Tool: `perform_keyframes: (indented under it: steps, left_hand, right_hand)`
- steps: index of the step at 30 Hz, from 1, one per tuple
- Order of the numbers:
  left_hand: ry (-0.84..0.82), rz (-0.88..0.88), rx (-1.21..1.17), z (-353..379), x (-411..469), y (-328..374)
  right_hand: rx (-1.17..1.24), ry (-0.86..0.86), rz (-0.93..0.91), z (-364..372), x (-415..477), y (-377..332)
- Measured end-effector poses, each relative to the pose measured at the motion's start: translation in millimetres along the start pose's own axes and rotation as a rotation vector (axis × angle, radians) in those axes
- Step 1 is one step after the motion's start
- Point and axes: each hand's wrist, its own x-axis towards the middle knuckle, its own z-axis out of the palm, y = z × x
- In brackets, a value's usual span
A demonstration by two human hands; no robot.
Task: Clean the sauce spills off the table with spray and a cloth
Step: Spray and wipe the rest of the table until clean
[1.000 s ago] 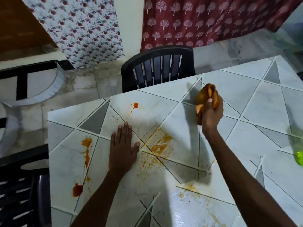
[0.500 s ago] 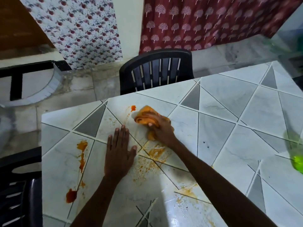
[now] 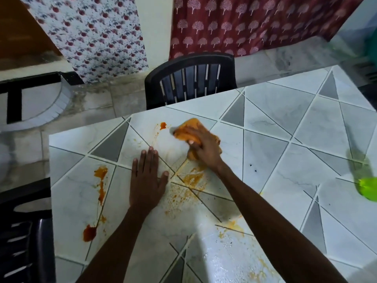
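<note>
**Left hand (image 3: pixel 145 181) braced, right hand (image 3: pixel 204 149) working the cloth**

Far left on the tiled table (image 3: pixel 275 139), an orange-red sauce streak (image 3: pixel 101 186) lies unwiped. The left hand lies flat, fingers straight, holding nothing. Up and to its right, a small red spot (image 3: pixel 163 125) sits just beside the orange cloth (image 3: pixel 188 127). The right hand grips the cloth bunched under curled fingers and presses it to the tabletop above a thin sauce smear (image 3: pixel 192 177). The cloth looks soft, light and limp, so it is best gathered into a wad under the palm. At the right edge is a blurred green object (image 3: pixel 367 187), probably the spray.
</note>
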Motion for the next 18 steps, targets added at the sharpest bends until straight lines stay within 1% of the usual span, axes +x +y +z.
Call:
perform_keyframes:
  steps: [2, 3, 5, 6, 9, 11, 12, 14, 15, 18]
  left_hand:
    - [0.002, -0.002, 0.010, -0.2, 0.0, 0.4]
    - [0.000, -0.006, 0.014, -0.9, 1.4, 0.4]
    - [-0.005, -0.009, 0.012, -2.2, 1.0, 2.8]
    - [-0.007, -0.009, 0.012, -2.4, 0.9, 3.3]
    - [-0.003, -0.019, 0.018, -2.0, 2.3, 3.8]
    - [0.005, -0.014, 0.030, 0.0, 2.3, 2.9]
    - [0.010, -0.015, 0.034, 0.6, 2.2, 2.2]
    - [0.020, -0.010, 0.039, 1.7, 1.9, 0.5]
    - [0.020, -0.006, 0.041, 2.0, 0.3, 0.6]
    - [0.016, -0.007, 0.064, 2.3, 0.6, 0.1]
  right_hand:
    - [0.002, -0.082, -0.080, -0.9, -48.4, 1.4]
    - [0.003, -0.090, -0.102, -6.9, -70.1, 7.8]
    - [-0.003, -0.050, -0.095, -29.7, -102.6, 20.7]
    - [-0.006, 0.008, -0.068, -41.6, -109.3, 28.0]
    - [-0.036, 0.168, 0.069, -64.4, -78.9, 55.1]
    - [-0.100, 0.198, 0.184, -56.9, -42.6, 58.3]
    - [-0.133, 0.192, 0.198, -46.4, -27.7, 52.3]
    - [-0.159, 0.155, 0.098, -19.2, -21.2, 28.1]
    - [-0.152, 0.113, 0.055, -8.3, -33.7, 13.2]
    - [-0.122, 0.019, -0.004, 2.9, -102.9, -10.8]
